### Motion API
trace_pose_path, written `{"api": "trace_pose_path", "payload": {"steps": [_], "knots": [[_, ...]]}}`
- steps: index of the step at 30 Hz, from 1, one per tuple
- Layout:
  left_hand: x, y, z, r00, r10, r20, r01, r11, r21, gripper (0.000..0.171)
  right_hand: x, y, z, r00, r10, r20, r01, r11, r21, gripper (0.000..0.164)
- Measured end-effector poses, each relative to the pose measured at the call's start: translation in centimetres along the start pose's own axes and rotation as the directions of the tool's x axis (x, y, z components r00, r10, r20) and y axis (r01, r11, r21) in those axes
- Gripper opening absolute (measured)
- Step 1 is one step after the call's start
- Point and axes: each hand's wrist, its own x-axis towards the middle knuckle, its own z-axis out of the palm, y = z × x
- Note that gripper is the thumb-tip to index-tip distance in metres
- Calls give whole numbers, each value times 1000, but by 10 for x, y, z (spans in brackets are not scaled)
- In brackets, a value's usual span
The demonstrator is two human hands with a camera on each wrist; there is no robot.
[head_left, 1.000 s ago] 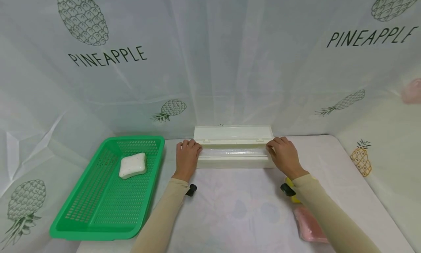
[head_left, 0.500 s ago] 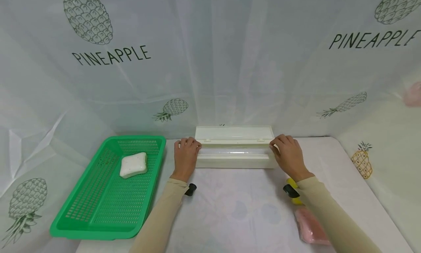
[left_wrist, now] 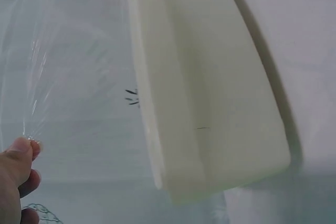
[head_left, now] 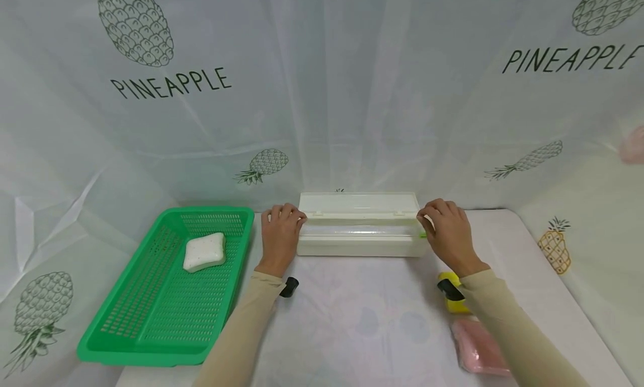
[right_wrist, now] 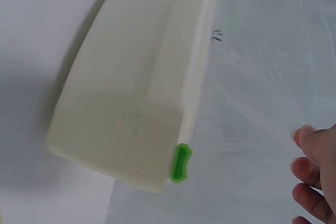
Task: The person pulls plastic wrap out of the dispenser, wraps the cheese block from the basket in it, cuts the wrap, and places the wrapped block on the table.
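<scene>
Both hands are at the ends of a long cream dispenser point(head_left: 360, 239) near the back of the table point(head_left: 362, 325). Left hand point(head_left: 279, 239) rests at the left end with its fingers curled over the top corner, and the left wrist view shows the thumb point(left_wrist: 20, 153) pinching the edge of a clear film point(left_wrist: 58, 93). Right hand point(head_left: 449, 237) is at the right end, its fingers bent toward the film; in the right wrist view the fingertips point(right_wrist: 310, 153) seem to hold it, though the film is too clear to be sure of the contact. Nearest to the person, by the right sleeve, lie a pink pad point(head_left: 478, 348) and a yellow thing point(head_left: 451, 297), partly hidden by the arm. On the left stands a green basket point(head_left: 126, 342) with a white sponge point(head_left: 203, 253) inside. Farther back, the dispenser has its lid point(head_left: 358, 203) open and upright, and a small green slider point(right_wrist: 180, 162) sits at its right end. Behind everything hangs a curtain point(head_left: 322, 96) printed with pineapples. I judge that the step in hand is drawing the film out of the dispenser. The next move calls for an even pull with both hands, so the sheet comes out flat and does not stick to itself, while the box stays in its place.
</scene>
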Motion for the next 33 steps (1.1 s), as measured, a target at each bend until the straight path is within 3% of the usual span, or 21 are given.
{"api": "trace_pose_path", "payload": {"steps": [13, 33], "knots": [[6, 3, -23, 999, 17, -48, -18, 1000, -16, 15, 6, -5, -18, 999, 11, -50, -10, 1000, 22, 16], [31, 3, -59, 992, 44, -115, -51, 997, -64, 15, 30, -13, -50, 992, -15, -126, 22, 998, 52, 9]]}}
